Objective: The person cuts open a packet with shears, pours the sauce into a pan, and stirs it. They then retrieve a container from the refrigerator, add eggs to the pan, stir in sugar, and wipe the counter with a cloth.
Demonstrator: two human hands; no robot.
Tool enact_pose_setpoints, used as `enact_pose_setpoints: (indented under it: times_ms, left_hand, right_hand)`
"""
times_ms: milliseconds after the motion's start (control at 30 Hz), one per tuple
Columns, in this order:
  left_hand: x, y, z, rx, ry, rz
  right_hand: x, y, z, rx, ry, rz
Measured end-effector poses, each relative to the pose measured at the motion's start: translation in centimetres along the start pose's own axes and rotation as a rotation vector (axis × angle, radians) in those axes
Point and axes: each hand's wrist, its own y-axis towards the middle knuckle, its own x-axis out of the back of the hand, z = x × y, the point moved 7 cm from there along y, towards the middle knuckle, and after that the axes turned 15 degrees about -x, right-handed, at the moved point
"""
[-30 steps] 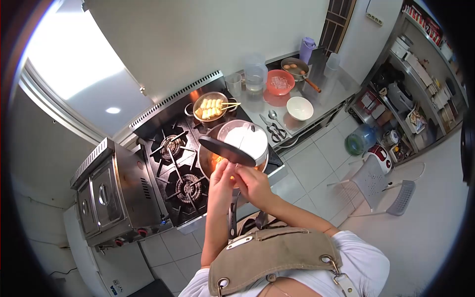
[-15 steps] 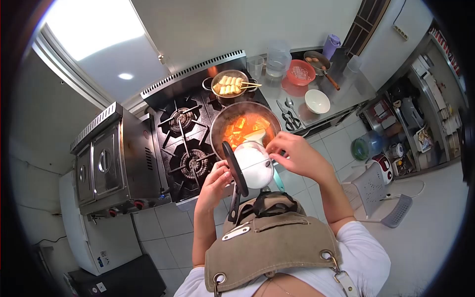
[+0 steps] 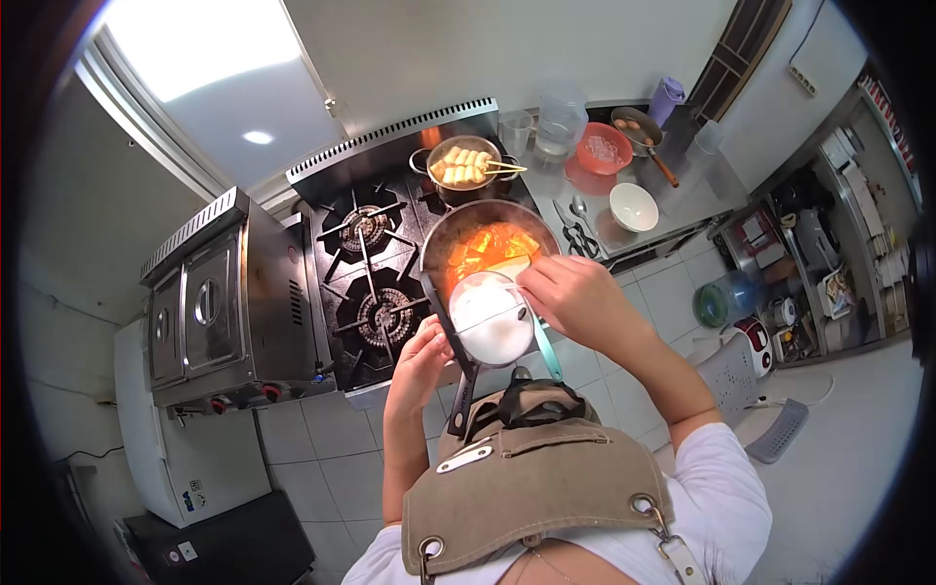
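White wall (image 3: 419, 49) ahead of me; bright pane of light (image 3: 185, 49) upper left. Pale tiled floor (image 3: 322, 458) underfoot. Steel oven (image 3: 210, 302) left, cluttered shelves (image 3: 838, 224) right, grey plastic chair (image 3: 731, 375) near them.

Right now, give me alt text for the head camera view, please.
A person's left hand holds an open tub of white powder while the right hand is at its rim, by a pan of orange stew on a gas stove.

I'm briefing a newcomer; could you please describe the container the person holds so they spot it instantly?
On the gas stove sits a pan of orange stew. At its near rim the left hand holds a round container full of white powder, the only one with a black lid raised.
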Motion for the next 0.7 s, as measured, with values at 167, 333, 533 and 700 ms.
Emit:
enact_pose_setpoints:
  times_ms: [167,333,533,700]
  left_hand:
    - [-0.1,0.7,-1.8,-0.088,0.054,-0.002]
    - [-0.1,1.2,-1.7,-0.104,0.063,0.013]
    - [-0.6,1.7,-1.5,-0.08,0.028,-0.063]
    - [0.0,2.0,-0.9,-0.097,-0.001,-0.025]
  right_hand:
    - [0.3,-1.2,-1.1,0.038,0.058,-0.185]
    - [0.4,-1.5,-2.4,-0.048,0.218,-0.26]
    - [1.3,-1.7,-2.1,-0.17,0.486,-0.124]
    - [0.2,-1.9,-1.1,-0.061,0.431,-0.086]
